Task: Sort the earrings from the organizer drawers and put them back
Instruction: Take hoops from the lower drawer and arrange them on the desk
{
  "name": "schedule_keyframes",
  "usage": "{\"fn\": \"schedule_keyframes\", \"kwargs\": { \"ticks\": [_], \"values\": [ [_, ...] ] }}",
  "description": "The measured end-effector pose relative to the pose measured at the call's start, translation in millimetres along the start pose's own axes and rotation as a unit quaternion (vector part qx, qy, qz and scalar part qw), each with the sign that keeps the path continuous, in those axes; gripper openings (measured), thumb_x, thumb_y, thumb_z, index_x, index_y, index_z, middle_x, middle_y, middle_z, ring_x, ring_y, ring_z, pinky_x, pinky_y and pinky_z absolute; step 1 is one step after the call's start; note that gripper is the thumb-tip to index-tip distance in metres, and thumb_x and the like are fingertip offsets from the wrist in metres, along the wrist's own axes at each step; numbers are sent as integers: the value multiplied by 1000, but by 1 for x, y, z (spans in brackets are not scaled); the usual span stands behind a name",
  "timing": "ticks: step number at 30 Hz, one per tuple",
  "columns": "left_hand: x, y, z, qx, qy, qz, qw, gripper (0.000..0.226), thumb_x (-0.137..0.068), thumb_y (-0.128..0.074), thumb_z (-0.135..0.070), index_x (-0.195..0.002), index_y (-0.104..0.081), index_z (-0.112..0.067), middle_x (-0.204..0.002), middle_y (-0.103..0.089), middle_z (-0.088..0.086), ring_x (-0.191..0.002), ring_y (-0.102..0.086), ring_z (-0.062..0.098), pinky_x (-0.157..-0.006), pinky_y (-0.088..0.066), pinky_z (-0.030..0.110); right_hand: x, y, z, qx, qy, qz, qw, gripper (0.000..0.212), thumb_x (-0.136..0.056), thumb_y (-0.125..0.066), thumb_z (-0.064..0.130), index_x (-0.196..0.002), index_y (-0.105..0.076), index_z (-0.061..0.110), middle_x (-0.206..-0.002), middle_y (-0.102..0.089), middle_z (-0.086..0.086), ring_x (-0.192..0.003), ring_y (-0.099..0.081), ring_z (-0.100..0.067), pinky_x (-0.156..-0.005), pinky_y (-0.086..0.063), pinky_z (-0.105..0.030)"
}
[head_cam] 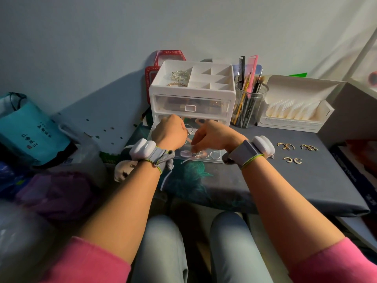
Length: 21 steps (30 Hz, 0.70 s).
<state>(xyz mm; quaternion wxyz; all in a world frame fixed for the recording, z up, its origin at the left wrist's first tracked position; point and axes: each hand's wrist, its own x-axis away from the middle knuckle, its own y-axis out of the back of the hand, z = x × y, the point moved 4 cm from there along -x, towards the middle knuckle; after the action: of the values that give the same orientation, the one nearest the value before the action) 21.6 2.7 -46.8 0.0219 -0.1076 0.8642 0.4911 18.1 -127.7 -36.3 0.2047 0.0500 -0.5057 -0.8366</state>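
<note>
1. Hands: both were over the pulled-out lower drawer [214,158] of the organizer [191,88]. The left hand [169,131] showed its back only, fingers curled under. A thin hoop [189,128] sat at its 3 o'clock, touching or just beside the fingertips; couldn't tell if it was pinched. The right hand [212,135] had fingers bent down into the drawer; grip or no grip, couldn't tell.
2. Earrings: three gold pairs [285,146] lay on the tabletop [306,184] at the drawer's 3 o'clock, well apart from it. More small pieces lay in the drawer front, at 6 o'clock of the hands.
3. Risk: the drawer was far out w/ two hands on or in it. Downward pressure could tip it or pull it free, spilling everything.
4. Risk: the hoop looked thin & light. A weak pinch could drop it among the others, giving a tangle or a mismatched pair.
5. Risk: the right wristband [248,152] was near the pairs. A careless sweep back could scatter them or knock them off the edge.
6. Hidden: both sets of fingertips & the drawer's middle were under the hands. The upper drawer [190,108] contents blurred behind plastic. Drawer pieces were too small & glary to ID.
</note>
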Motion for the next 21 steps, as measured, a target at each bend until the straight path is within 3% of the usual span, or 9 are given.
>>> {"fn": "schedule_keyframes", "kwargs": {
  "ticks": [4, 13, 18, 21],
  "values": [
    [2, -1, -1, 5, 1, -1, 1000, 16, -90, -58, -21, -83, -72, -19, -97, -72, 5, -81, -67, 30, -75, -58, 42, 1, 0, -2, -13, 12, -23, 1000, 15, -77, -77, 18, -91, -76, 18, -88, -72, 0, -81, -62, -12, -82, -54, -30],
    [4, 2, 0, 13, 8, 7, 1000, 17, -91, -58, -20, -81, -72, -20, -100, -71, 7, -84, -67, 32, -76, -57, 42, -1, -2, 0, -34, 20, -11, 999, 10, -75, -77, 16, -85, -76, 16, -86, -74, -4, -76, -63, -13, -83, -56, -33],
    [0, 0, -3, -2, 10, 30, 999, 18, -91, -57, -14, -94, -75, -20, -104, -70, 8, -89, -66, 31, -80, -56, 41, -5, 6, -3, -25, -6, -13, 1000, 12, -83, -68, 17, -86, -75, 7, -72, -69, -4, -62, -57, -12, -61, -49, -22],
    [-6, -7, -8, -19, -3, 51, 999, 23, -89, -57, -7, -94, -75, -20, -109, -68, 7, -92, -65, 30, -81, -55, 41, -11, 13, -11, 27, -8, -38, 999, 12, -82, -67, 15, -87, -75, 7, -78, -71, -9, -63, -59, -13, -62, -49, -23]
  ]
}}
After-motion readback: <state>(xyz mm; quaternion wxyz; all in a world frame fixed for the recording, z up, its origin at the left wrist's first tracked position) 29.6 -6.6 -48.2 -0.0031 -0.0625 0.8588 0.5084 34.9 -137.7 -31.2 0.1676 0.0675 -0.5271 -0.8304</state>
